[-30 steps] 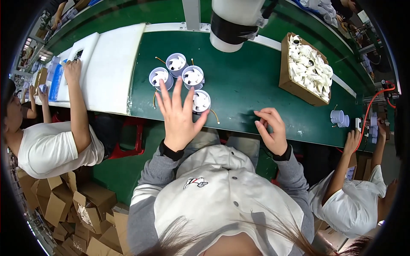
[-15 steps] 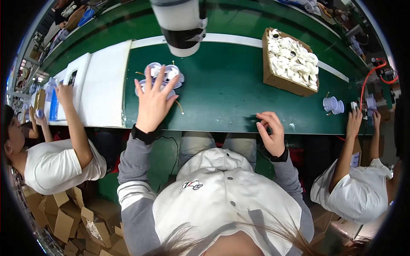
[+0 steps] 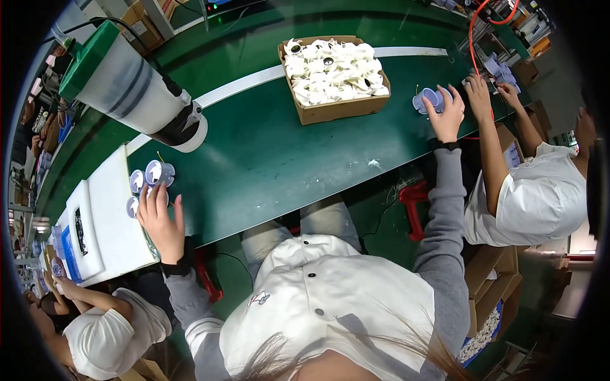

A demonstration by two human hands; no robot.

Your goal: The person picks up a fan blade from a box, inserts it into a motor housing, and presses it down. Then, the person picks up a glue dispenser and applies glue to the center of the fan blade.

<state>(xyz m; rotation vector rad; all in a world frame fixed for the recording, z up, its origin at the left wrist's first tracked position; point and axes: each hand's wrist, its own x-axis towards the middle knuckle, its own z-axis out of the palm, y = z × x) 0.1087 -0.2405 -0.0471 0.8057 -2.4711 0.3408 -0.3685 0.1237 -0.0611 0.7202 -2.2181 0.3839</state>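
At the table's left, my left hand [image 3: 160,225] rests its spread fingers over the near cups of a small cluster. These are pale lilac plastic cups [image 3: 157,172] with white pieces inside and thin wires sticking out; the fingers partly hide the nearest ones. My right hand [image 3: 447,117] reaches far right, thumb and fingers apart and curved beside two more lilac cups [image 3: 427,100]. The thumb overlaps their edge in the picture; whether it touches them I cannot tell.
A cardboard box [image 3: 343,113] full of white curved plastic parts stands at the back middle. Left of it looms a large translucent canister [image 3: 136,89] with a green top. White foam sheeting [image 3: 114,209] covers the table's left end. Co-workers sit at both sides; one's hand [image 3: 478,95] is close to my right.
My right hand has moved from the table's front edge out to the two cups at the right. My left hand stays over its cluster. The whole view has swung to the right.
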